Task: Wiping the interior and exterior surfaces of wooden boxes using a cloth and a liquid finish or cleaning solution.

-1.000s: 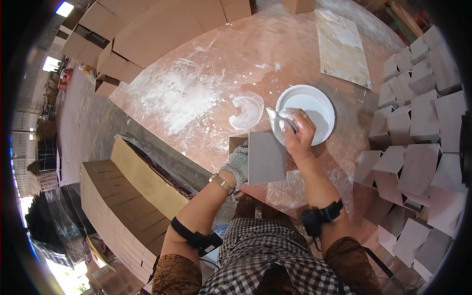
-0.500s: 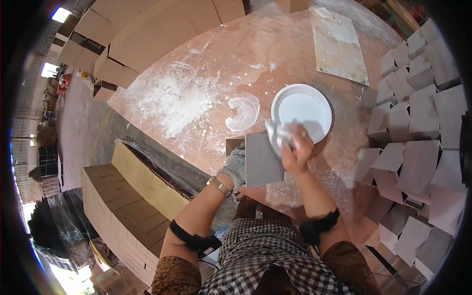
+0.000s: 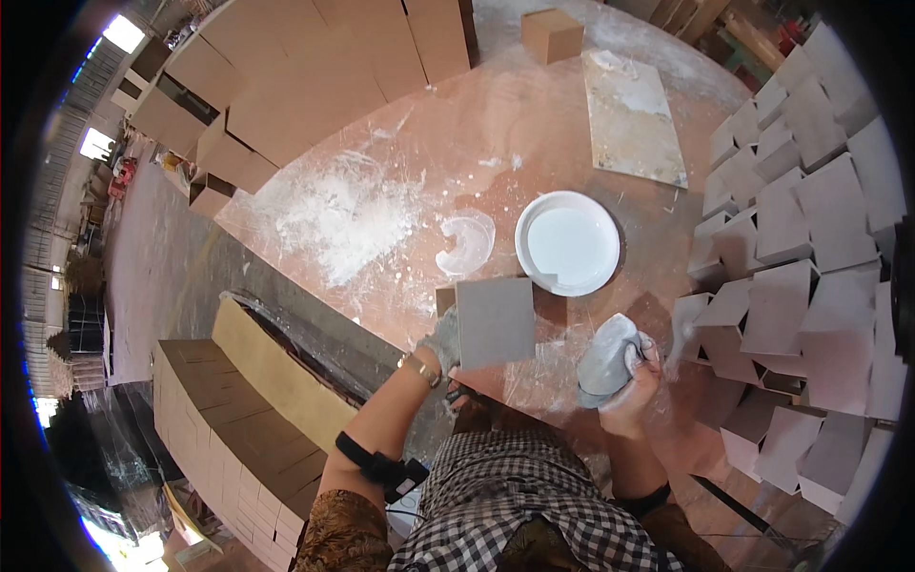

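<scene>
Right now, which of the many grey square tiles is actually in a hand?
The grey tile just below the white basin, gripped at its left edge by the left hand. The other tiles sit propped in rows at the right, untouched.

One white basin (image 3: 569, 242), one grey square tile (image 3: 495, 322) (held), one cloth (image 3: 607, 359).

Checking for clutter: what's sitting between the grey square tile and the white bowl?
Nothing stands there in the head view. The grey square tile, held by the left hand, nearly meets the white bowl; only a sliver of powder-dusted reddish surface shows between.
</scene>
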Available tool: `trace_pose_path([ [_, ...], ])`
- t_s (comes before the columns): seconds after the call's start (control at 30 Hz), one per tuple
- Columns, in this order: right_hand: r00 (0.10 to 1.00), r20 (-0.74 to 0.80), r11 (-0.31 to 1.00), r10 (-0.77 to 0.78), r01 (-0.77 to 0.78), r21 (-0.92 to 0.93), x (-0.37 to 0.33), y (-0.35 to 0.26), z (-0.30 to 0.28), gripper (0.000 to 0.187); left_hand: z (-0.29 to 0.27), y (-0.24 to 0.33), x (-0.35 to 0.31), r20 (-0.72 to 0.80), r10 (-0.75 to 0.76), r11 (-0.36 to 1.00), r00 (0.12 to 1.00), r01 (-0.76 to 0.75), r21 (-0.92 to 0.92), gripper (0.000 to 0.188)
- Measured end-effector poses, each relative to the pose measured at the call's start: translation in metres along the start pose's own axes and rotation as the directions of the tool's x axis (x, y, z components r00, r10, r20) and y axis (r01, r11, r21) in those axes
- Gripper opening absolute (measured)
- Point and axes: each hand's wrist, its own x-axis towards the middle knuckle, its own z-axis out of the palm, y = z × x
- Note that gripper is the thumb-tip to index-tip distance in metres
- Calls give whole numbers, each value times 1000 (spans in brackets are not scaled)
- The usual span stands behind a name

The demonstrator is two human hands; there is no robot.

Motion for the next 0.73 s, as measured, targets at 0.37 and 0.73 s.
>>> trace_pose_path([
  [0.37, 935, 20, 936, -353, 353, 8, -1, -42, 59, 24, -70, 94, -10, -351, -69, 989, 934, 18, -147, 49],
  [0.73, 248, 804, 291, -540, 952, -98, -72, -56, 136, 12, -117, 121, -24, -8, -289, 783, 957, 231, -577, 48],
])
